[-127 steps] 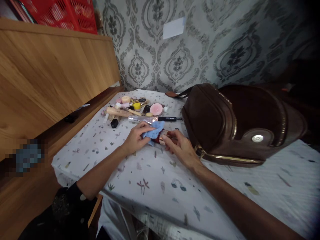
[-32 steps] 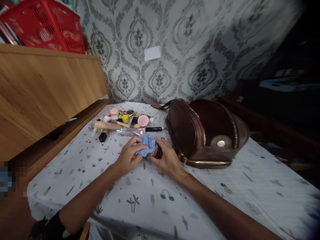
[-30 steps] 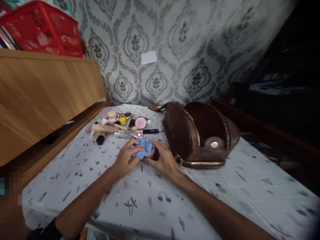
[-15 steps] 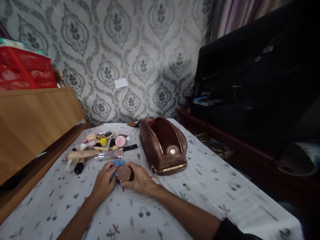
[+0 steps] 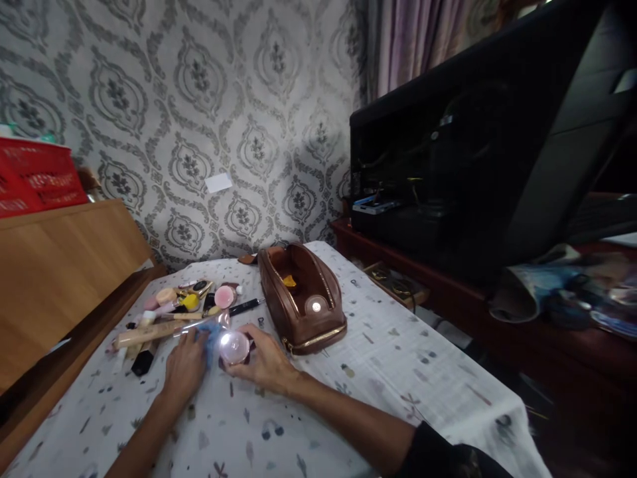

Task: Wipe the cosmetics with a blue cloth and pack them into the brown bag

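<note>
A round cosmetic container [image 5: 235, 348] with a shiny, light-catching lid is gripped at its right side by my right hand [image 5: 266, 362], fingers behind and thumb in front. Against its left edge lies a blue cloth [image 5: 213, 337], bunched under the fingers of my left hand [image 5: 185, 362]. Just beyond my right hand stands a brown makeup bag [image 5: 293, 318], its top unzipped and a small orange-yellow item [image 5: 289, 281] inside. Behind my left hand a clear-and-pink tube [image 5: 199, 325] and a long beige tube [image 5: 144, 334] lie among several cosmetics.
The cosmetics pile includes a pink round pot [image 5: 225, 297], a yellow cap [image 5: 190, 303] and a black-capped tube [image 5: 144, 358]. Everything lies on a patterned white cloth [image 5: 288, 431]. A wooden panel [image 5: 64, 259] with a red basket [image 5: 42, 176] borders the left, a large black screen [image 5: 423, 199] the right.
The view has turned right, so things sit further left. The container's lid has gone from dull brown to bright with reflected light. My left hand and the blue cloth have drawn slightly away from the container.
</note>
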Demonstrator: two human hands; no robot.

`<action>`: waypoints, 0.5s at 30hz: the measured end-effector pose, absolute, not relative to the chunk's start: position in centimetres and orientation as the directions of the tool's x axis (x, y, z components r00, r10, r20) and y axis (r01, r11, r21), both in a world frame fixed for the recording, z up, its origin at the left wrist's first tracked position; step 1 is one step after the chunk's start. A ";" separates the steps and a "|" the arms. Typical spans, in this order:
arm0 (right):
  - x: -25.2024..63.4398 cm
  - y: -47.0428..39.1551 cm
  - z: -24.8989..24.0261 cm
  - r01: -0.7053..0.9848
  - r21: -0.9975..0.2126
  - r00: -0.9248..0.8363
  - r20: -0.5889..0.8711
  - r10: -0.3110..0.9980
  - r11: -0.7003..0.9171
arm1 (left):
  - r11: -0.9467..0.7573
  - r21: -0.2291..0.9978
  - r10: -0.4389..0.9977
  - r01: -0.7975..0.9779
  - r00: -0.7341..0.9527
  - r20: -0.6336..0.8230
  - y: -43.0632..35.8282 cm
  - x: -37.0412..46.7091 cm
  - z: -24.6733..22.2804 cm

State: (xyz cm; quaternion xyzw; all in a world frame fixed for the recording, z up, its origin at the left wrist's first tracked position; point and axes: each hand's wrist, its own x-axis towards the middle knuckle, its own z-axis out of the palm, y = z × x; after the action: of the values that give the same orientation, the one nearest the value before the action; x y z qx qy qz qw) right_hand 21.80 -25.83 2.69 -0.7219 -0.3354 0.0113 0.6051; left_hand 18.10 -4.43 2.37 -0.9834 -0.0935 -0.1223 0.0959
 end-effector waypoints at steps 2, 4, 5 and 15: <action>21.4 -26.7 3.9 0.490 -0.872 0.763 0.423 0.489 -0.011 | -0.982 -0.080 0.153 0.169 0.973 0.174 -3.0 18.7 3.1; 21.1 -27.9 5.5 0.481 -0.876 0.760 0.438 0.480 0.038 | -0.998 0.020 0.063 0.061 0.992 0.114 -1.4 18.9 3.8; 21.1 -28.6 6.4 0.471 -0.879 0.760 0.448 0.471 0.076 | -0.998 0.064 0.006 0.000 0.995 0.101 -0.8 18.8 4.3; 26.7 -34.0 13.3 0.427 -0.875 0.861 0.470 0.194 0.228 | -0.998 -0.046 -0.056 -0.038 0.839 0.541 -5.1 18.4 7.3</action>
State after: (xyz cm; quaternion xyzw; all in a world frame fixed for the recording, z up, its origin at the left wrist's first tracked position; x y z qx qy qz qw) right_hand 26.68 -34.05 13.32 -0.6162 -0.2518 -0.0784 0.7421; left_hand 18.39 -5.09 7.35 -0.9589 0.0245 -0.2823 0.0167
